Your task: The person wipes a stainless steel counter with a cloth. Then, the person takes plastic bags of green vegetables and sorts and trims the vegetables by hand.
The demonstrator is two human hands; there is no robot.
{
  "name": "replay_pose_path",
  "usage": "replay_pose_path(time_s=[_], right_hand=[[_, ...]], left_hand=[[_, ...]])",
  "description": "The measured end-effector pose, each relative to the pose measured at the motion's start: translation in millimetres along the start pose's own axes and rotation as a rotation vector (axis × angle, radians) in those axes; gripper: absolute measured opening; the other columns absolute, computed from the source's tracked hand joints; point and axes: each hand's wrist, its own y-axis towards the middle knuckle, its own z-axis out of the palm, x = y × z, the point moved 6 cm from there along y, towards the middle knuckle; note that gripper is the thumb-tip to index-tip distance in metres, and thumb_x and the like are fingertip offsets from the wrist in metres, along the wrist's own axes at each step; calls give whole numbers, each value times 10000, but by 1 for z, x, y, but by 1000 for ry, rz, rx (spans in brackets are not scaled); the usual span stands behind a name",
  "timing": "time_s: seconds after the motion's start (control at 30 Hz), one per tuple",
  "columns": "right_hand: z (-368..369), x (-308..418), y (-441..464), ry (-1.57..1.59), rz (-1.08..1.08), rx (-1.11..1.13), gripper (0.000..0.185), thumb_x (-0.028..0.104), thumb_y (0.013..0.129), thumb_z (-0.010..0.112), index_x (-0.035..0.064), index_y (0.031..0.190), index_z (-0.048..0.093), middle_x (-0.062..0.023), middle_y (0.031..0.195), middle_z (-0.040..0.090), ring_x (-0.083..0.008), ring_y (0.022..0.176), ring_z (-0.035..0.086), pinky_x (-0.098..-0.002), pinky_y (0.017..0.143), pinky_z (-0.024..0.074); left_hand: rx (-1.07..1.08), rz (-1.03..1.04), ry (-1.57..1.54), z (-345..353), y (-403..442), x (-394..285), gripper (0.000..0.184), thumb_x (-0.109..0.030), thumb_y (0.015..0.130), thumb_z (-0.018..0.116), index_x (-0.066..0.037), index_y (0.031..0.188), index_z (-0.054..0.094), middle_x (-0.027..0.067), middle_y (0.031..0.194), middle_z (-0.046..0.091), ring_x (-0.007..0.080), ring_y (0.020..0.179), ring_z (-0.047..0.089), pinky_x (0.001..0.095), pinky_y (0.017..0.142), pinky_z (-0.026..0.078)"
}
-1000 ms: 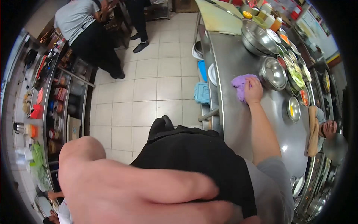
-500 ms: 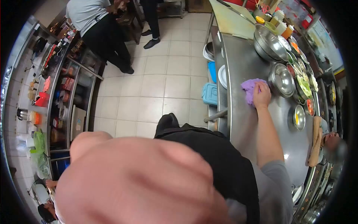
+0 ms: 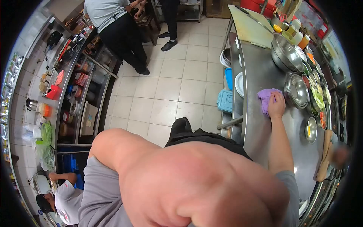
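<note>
My right hand [image 3: 277, 104] presses a crumpled purple cloth [image 3: 266, 99] onto the steel counter [image 3: 261, 140], fingers bent over it. Just right of that hand are nested steel bowls [image 3: 296, 90]. A small steel bowl [image 3: 311, 129] with something yellow inside stands nearer to me. My left hand [image 3: 211, 185] is raised very close to the camera and fills the lower middle of the view. Its back faces the lens, and the fingers are mostly hidden, so I cannot tell what it holds, if anything.
At the counter's far end lies a cutting board [image 3: 249, 28] with a knife [image 3: 254, 19]. Steel colanders [image 3: 285, 53] and dishes of cut vegetables [image 3: 317, 98] line the right side. A blue lidded box [image 3: 225, 101] sits below. Other people stand ahead and at lower left.
My left hand has shifted right across the view, uncovering my left sleeve and the person at lower left. The whole scene has slid right and slightly down. My right hand stays on the cloth.
</note>
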Motion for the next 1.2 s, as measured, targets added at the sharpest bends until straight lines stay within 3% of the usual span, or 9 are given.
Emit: replay_pose_path(time_s=[0.3,0.4,0.87,1.0,1.1,1.2], right_hand=[[-2,2,0,4,-15,-39,243,264,945,579,103,1043,733,-85,1199,673,-280,1171,591,-405,1014,445],[3,-3,0,21,5,2,257,306,942,566,150,1062,731,-54,1249,647,-267,1205,558,-417,1035,409],[3,-3,-2,39,36,48,241,287,929,588,113,1034,717,-82,1193,670,-280,1176,571,-430,1024,413],[-1,-1,-2,25,22,-49,219,283,920,598,113,998,713,-79,1191,666,-286,1174,567,-449,1023,408],[-5,2,-5,46,29,-60,212,279,911,605,120,993,718,-73,1203,659,-286,1192,555,-451,1032,399],[-10,6,-4,67,59,-51,204,273,904,608,123,980,723,-70,1203,656,-290,1204,547,-451,1039,393]], left_hand=[[-16,-25,-71,-9,0,6,528,-348,832,785,36,1166,643,201,1129,650,301,987,644,395,850,506],[-23,-27,-83,-13,-1,8,534,-347,829,791,48,1157,647,203,1119,653,298,980,646,389,845,508],[8,-67,-136,-30,2,7,563,-345,816,817,106,1115,662,215,1070,664,282,948,654,361,823,515],[29,-170,-131,-32,0,25,572,-345,813,825,123,1103,667,218,1056,667,277,938,656,353,816,517],[16,-256,-100,-36,-15,61,483,-169,857,768,93,1228,604,161,1109,635,218,943,639,323,849,494],[40,-470,-1,-36,-35,103,487,-162,901,723,23,1322,563,126,1181,632,198,1064,616,331,928,482]])
